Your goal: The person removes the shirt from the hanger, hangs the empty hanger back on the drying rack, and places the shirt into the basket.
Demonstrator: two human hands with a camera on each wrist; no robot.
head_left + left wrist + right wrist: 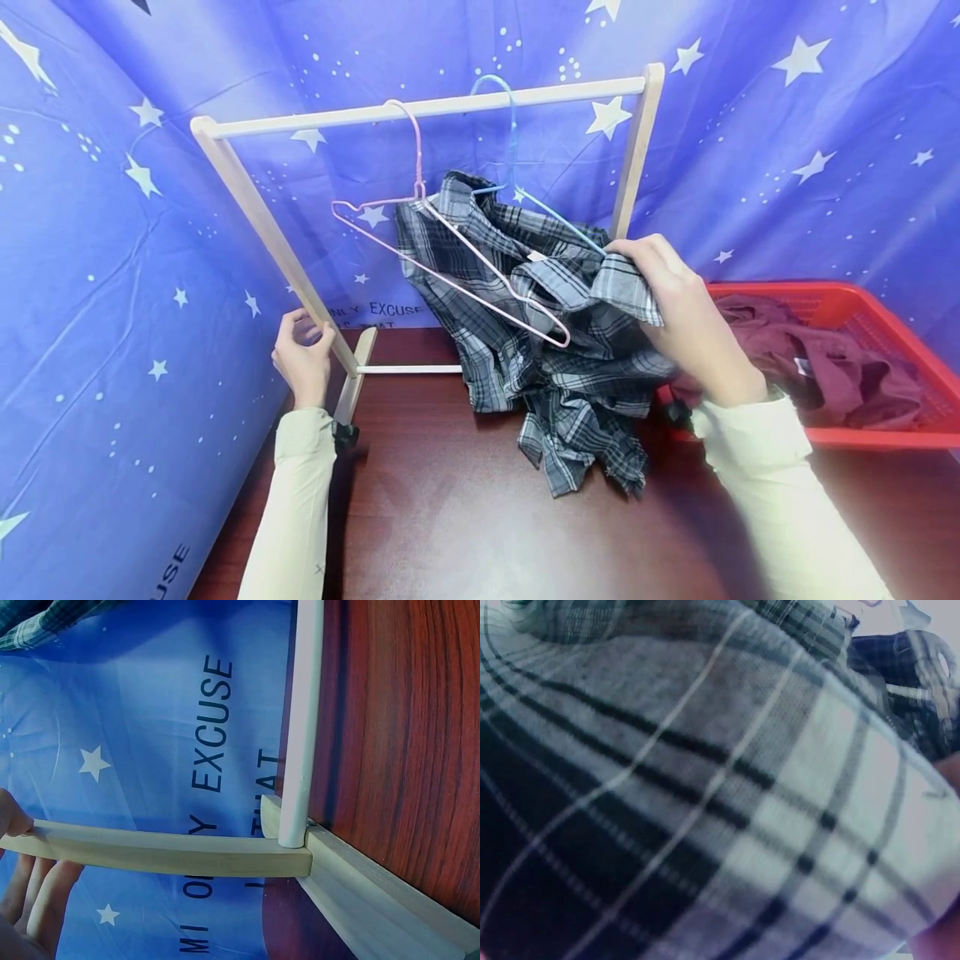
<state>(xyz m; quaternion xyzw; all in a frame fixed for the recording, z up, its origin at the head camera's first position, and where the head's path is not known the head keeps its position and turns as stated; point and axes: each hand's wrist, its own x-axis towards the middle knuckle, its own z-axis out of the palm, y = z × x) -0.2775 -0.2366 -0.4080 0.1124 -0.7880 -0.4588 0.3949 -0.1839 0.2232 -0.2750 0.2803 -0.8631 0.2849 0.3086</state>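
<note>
A grey and black plaid shirt (480,333) hangs askew on a blue hanger (555,215), which is hooked over the top bar of a small wooden clothes rack (262,218). At the right end of the blue hanger, my right hand (678,300) grips the shirt's cloth; that cloth fills most of the right wrist view. An empty pink hanger (465,287) hangs from the same bar, in front of the shirt. Low on the rack's left post, my left hand (302,354) holds the wood between thumb and fingers (52,900), as the left wrist view shows.
On the right stands a red plastic basket (832,437) with maroon clothing (840,358) inside. The rack's foot (365,350) rests on a dark reddish wood table (465,517). Blue fabric with white stars (810,167) surrounds the table at the back and sides.
</note>
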